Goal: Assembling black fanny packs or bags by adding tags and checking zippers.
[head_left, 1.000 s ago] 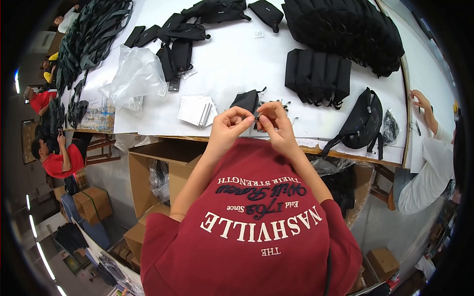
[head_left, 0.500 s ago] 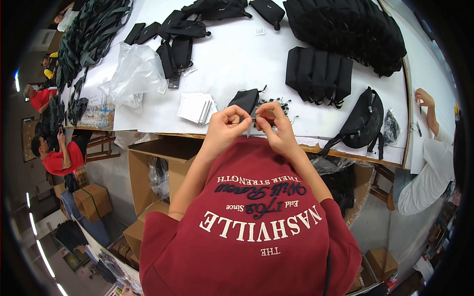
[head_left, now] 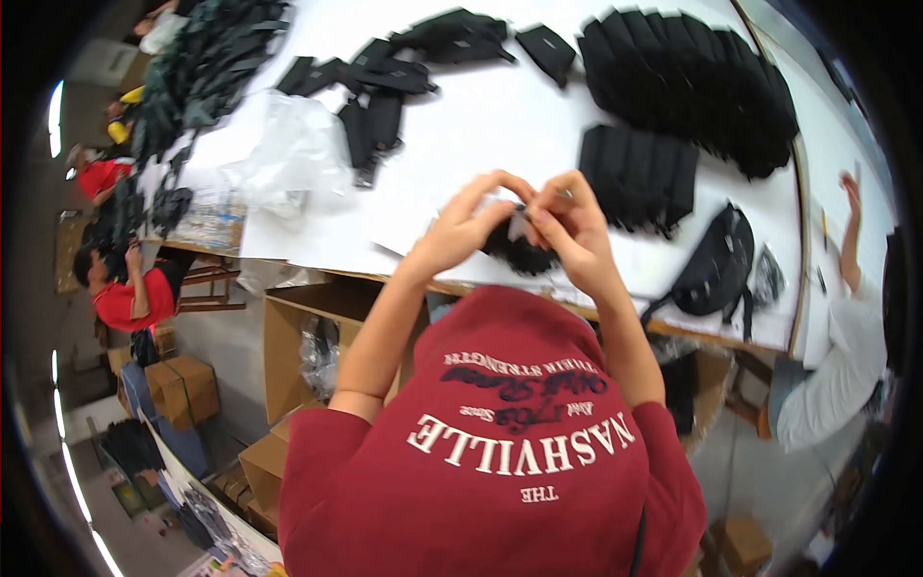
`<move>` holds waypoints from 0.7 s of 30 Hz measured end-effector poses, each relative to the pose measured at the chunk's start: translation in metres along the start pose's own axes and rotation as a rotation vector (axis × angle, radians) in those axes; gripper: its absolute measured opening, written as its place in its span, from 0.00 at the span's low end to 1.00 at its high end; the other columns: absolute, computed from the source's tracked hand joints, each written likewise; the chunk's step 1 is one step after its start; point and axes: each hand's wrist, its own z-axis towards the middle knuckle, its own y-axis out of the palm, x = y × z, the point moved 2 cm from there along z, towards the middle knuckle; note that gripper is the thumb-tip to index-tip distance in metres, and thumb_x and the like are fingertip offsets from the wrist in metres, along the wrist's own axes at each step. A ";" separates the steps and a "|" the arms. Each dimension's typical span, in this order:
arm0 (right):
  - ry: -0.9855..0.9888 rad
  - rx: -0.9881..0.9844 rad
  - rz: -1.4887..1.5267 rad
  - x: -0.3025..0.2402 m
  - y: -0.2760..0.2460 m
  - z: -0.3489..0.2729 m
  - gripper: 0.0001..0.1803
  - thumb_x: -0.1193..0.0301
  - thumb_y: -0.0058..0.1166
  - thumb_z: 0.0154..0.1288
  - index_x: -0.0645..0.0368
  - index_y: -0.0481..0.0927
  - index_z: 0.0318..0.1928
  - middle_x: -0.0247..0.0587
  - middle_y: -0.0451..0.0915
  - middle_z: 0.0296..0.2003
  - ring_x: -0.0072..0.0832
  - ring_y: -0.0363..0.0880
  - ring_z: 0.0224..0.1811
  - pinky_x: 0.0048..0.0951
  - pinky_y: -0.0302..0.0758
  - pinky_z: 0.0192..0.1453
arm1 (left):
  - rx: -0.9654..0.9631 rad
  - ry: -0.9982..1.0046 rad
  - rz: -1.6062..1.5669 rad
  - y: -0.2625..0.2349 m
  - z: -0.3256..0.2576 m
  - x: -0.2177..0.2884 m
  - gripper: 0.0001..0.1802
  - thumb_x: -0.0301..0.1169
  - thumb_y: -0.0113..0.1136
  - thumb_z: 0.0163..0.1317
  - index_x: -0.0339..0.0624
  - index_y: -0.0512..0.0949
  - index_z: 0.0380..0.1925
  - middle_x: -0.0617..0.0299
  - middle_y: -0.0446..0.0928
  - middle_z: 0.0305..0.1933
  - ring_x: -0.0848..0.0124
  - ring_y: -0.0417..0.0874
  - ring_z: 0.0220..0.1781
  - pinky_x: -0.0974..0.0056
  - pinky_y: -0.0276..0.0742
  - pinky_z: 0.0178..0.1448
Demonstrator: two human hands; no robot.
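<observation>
My left hand point(head_left: 466, 231) and my right hand point(head_left: 577, 226) meet above the near edge of the white table point(head_left: 461, 125). The fingertips of both are pinched together around something small and dark, too blurred to name. A small whitish piece point(head_left: 518, 228) shows between the hands. Under them lies a dark heap point(head_left: 519, 256), mostly covered by my fingers. The corner of a stack of white cards point(head_left: 392, 234) shows beside my left wrist. Beyond my right hand stands a row of black pouches point(head_left: 637, 173).
A black waist bag point(head_left: 716, 264) lies at the right beside a clear-wrapped item point(head_left: 766, 279). Crumpled clear plastic point(head_left: 298, 149) and more black bags point(head_left: 452, 40) lie farther off. Cardboard boxes point(head_left: 288, 332) stand below the table edge. A co-worker's arm point(head_left: 851, 231) is at right.
Both hands have risen and shifted slightly right, still pinched together. The whole view has shifted a little. At right, the co-worker's hand has moved.
</observation>
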 end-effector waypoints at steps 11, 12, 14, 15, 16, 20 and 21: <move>-0.030 -0.038 0.093 -0.027 0.014 -0.013 0.09 0.78 0.47 0.66 0.56 0.61 0.40 0.36 0.73 0.26 0.19 0.72 0.25 0.16 0.64 0.27 | -0.454 -0.163 -0.258 0.017 -0.029 -0.031 0.10 0.28 0.46 0.64 0.37 0.73 0.41 0.62 0.74 0.43 0.73 0.71 0.50 0.66 0.64 0.59; -0.011 -0.020 0.076 -0.026 0.015 -0.013 0.09 0.77 0.48 0.65 0.56 0.61 0.40 0.36 0.72 0.26 0.19 0.71 0.23 0.15 0.63 0.25 | -0.424 -0.176 -0.276 0.015 -0.033 -0.032 0.09 0.28 0.46 0.65 0.37 0.73 0.41 0.63 0.74 0.43 0.74 0.71 0.49 0.66 0.64 0.58; -0.020 -0.014 0.078 -0.026 0.014 -0.013 0.09 0.77 0.48 0.65 0.56 0.61 0.40 0.36 0.71 0.25 0.18 0.70 0.22 0.15 0.63 0.24 | -0.389 -0.130 -0.263 0.008 -0.036 -0.032 0.10 0.31 0.48 0.66 0.38 0.72 0.41 0.64 0.73 0.42 0.74 0.72 0.47 0.67 0.66 0.55; -0.018 -0.004 0.106 -0.026 0.012 -0.014 0.09 0.77 0.48 0.65 0.56 0.61 0.40 0.36 0.71 0.25 0.18 0.70 0.22 0.15 0.63 0.24 | -0.332 -0.160 -0.224 0.004 -0.040 -0.032 0.10 0.32 0.49 0.66 0.38 0.72 0.41 0.64 0.73 0.41 0.74 0.72 0.46 0.67 0.66 0.54; -0.017 0.003 0.133 -0.025 0.010 -0.014 0.09 0.77 0.48 0.65 0.56 0.60 0.39 0.36 0.71 0.25 0.19 0.69 0.22 0.15 0.63 0.24 | -0.273 -0.188 -0.188 0.001 -0.043 -0.031 0.10 0.33 0.50 0.66 0.38 0.72 0.41 0.64 0.73 0.40 0.75 0.72 0.44 0.68 0.67 0.53; -0.014 0.008 0.163 -0.021 0.005 -0.015 0.09 0.77 0.47 0.65 0.57 0.60 0.39 0.37 0.70 0.23 0.20 0.69 0.22 0.16 0.63 0.24 | -0.242 -0.175 -0.129 -0.007 -0.054 -0.040 0.13 0.37 0.55 0.64 0.38 0.72 0.39 0.64 0.73 0.39 0.74 0.72 0.44 0.68 0.67 0.52; -0.015 0.001 0.170 -0.020 0.004 -0.015 0.09 0.77 0.47 0.65 0.57 0.60 0.39 0.38 0.70 0.23 0.20 0.69 0.22 0.16 0.63 0.23 | -0.236 -0.169 -0.125 -0.010 -0.055 -0.040 0.13 0.37 0.55 0.64 0.38 0.72 0.39 0.64 0.73 0.39 0.74 0.72 0.44 0.68 0.67 0.52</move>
